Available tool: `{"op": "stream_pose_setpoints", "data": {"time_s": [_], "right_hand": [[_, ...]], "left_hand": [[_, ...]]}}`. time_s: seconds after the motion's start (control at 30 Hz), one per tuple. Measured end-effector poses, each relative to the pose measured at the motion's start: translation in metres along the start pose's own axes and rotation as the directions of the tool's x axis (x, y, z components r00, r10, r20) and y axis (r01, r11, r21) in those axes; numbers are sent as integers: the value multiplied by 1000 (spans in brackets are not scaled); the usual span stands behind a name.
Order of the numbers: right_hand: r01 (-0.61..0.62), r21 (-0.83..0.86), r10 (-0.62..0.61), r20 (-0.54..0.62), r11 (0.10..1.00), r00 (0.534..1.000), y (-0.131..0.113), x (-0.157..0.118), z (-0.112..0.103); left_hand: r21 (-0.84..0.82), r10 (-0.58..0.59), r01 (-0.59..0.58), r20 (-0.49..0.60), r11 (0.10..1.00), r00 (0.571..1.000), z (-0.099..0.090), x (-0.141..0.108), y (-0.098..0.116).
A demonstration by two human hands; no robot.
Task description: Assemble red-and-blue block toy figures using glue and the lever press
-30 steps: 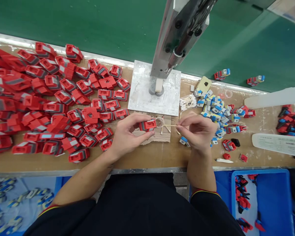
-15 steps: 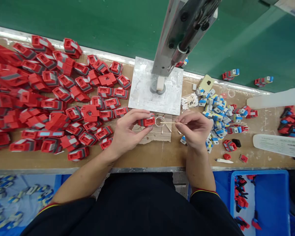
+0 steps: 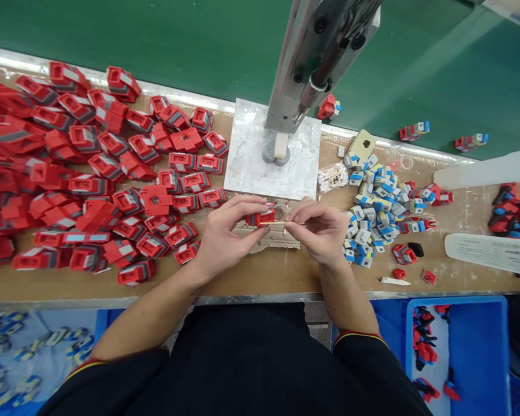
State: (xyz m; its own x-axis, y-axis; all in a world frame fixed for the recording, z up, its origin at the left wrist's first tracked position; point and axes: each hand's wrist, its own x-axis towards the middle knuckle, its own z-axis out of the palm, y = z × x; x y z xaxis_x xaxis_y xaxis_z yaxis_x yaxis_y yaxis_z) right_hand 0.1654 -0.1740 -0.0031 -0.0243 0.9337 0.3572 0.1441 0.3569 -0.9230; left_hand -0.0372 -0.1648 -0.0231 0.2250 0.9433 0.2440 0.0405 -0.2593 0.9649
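The head camera looks forward and down over the near edge of the bench [image 3: 264, 277]; close, reaching its far edge.

No readable text, small print [image 3: 516, 252] on white plastic piece [image 3: 468, 245], too blurred to read

Carries, across the brown worktop [image 3: 281, 278], red plastic parts [image 3: 164, 203] left, metal plate [image 3: 251, 159] midway, cotton swabs [image 3: 333, 177] and blue-and-white parts [image 3: 366, 201] right.
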Motion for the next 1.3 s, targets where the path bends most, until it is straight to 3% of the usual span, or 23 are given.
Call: {"op": "stream_pose_setpoints", "data": {"time_s": [0.3, 0.5, 0.57, 0.63, 0.73, 0.77, 0.83, 0.9, 0.93, 0.97, 1.07, 1.17, 1.23, 1.3], "right_hand": [[55, -62, -57, -19, 997, 998, -2, 3, -8], [155, -42, -157, -55, 987, 986, -3, 7, -27], [166, -128, -166, 8, 978, 986, -3, 9, -31], [174, -260, -127, 186, 950, 974, -1, 10, -32], [199, -359, -35, 416, 912, 909, 0, 10, -40], [190, -369, -21, 415, 910, 909, 0, 10, -49], [131, -431, -24, 246, 893, 969, -1, 11, -76], [27, -583, -63, -42, 812, 997, -2, 13, -112], [-36, -682, -79, -137, 730, 988, -1, 16, -129], [-84, -772, -56, -152, 630, 987, 2, 20, -144], [-42, -946, 168, 14, 320, 986, 20, 35, -165], [47, -990, 353, 91, 130, 931, 39, 49, -162], [48, -992, 360, 88, 118, 929, 42, 50, -159], [-1, -967, 281, 73, 254, 957, 35, 45, -158]], "left_hand": [[18, 68, -68, -13, 998, 998, -1, -1, 0], [60, 90, -89, -9, 994, 996, -2, -1, -3], [66, 93, -92, -18, 994, 995, -3, 0, -3], [67, 90, -87, -37, 994, 995, -5, 2, -3], [61, 42, -38, -72, 997, 997, -10, 4, -5], [47, 10, -6, -81, 999, 997, -12, 4, -7], [-13, -72, 71, -91, 997, 993, -16, 4, -9], [-102, -140, 131, -83, 986, 987, -18, 4, -11], [-145, -163, 151, -72, 978, 984, -19, 3, -11], [-182, -179, 166, -61, 969, 982, -19, 3, -11], [-261, -228, 204, -62, 943, 972, -18, 4, -7], [-314, -276, 238, -85, 919, 957, -15, 5, -2], [-332, -293, 245, -102, 911, 951, -14, 6, 0], [-350, -307, 247, -127, 903, 943, -13, 8, 0]]}}
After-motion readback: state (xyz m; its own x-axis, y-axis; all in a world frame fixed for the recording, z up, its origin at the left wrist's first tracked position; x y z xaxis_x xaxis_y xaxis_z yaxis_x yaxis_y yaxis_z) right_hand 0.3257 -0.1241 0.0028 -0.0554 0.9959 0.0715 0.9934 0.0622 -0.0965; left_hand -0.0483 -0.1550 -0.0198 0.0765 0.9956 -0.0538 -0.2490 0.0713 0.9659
